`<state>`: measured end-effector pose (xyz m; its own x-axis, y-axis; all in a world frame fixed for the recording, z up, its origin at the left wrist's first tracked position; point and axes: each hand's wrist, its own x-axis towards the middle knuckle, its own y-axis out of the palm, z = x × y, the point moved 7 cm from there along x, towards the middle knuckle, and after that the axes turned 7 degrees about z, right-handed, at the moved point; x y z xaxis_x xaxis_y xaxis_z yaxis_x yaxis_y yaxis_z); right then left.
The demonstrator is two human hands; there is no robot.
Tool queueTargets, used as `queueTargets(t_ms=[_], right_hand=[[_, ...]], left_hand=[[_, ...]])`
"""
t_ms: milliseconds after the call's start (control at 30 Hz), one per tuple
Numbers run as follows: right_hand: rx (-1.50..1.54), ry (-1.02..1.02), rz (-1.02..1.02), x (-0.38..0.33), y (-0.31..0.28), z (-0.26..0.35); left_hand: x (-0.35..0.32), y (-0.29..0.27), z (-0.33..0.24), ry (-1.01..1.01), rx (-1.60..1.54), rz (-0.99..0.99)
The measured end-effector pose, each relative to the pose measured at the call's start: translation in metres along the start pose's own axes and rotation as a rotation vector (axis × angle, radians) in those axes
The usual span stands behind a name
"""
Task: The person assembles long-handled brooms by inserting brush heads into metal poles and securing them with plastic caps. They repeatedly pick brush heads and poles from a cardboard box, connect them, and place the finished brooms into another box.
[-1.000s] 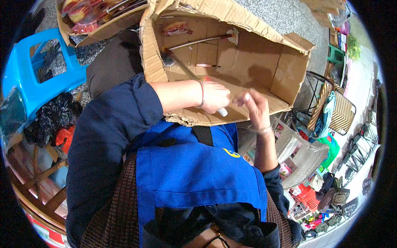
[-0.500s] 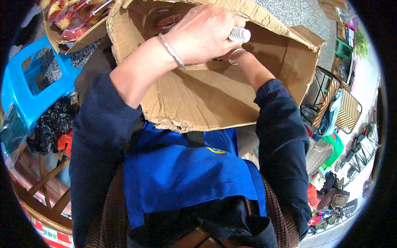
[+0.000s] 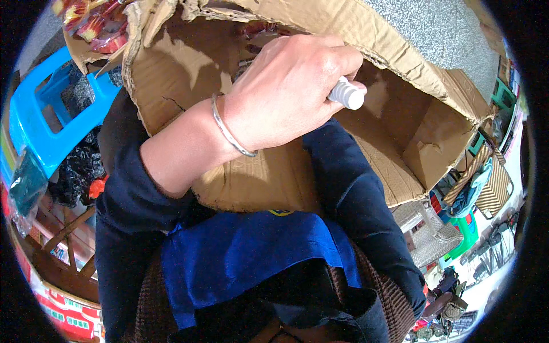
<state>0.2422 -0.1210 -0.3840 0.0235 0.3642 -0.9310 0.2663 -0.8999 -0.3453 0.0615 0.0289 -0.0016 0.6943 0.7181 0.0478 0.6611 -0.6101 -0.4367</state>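
My left hand [image 3: 291, 86], with a silver bangle at its wrist, is closed around a white ribbed cylinder [image 3: 347, 94] whose rounded end sticks out past the fingers. I cannot make out the cylinder's exact kind. Beneath it stands an open, torn-edged cardboard box [image 3: 257, 183], right in front of my body. My right forearm, in a dark sleeve [image 3: 354, 177], reaches into this box, and the left hand covers the right hand completely. Deep in the box's far left part lie red, shiny wrapped things [image 3: 254, 28], partly hidden.
A blue plastic stool [image 3: 43, 126] stands at the left, with a black plastic bag [image 3: 80, 171] beneath. Another carton [image 3: 86, 54] at the far left holds red and yellow wrapped things. On the right are a striped folding chair [image 3: 489, 188] and a green stool [image 3: 466, 237].
My left hand has moved right and slightly down, still gripping the white cylinder. The right arm has swung left and deeper under it, hiding the right hand. More of the box's right side shows.
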Motion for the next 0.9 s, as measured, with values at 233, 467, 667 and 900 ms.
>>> queueTargets(t_ms=[233, 467, 667, 900], right_hand=[[0.105, -0.107, 0.057, -0.018, -0.005, -0.001], [0.528, -0.348, 0.116, -0.113, -0.073, -0.019], [0.309, -0.077, 0.009, -0.223, -0.137, -0.079], [1.452, -0.303, -0.505, -0.371, -0.130, -0.099]], left_hand=[[0.005, 0.007, 0.004, -0.013, -0.009, 0.041], [0.004, 0.016, -0.006, 0.129, 0.186, 0.029], [-0.006, 0.022, -0.006, 0.088, 0.335, 0.181], [0.006, 0.016, -0.008, 0.098, 0.069, 0.245]])
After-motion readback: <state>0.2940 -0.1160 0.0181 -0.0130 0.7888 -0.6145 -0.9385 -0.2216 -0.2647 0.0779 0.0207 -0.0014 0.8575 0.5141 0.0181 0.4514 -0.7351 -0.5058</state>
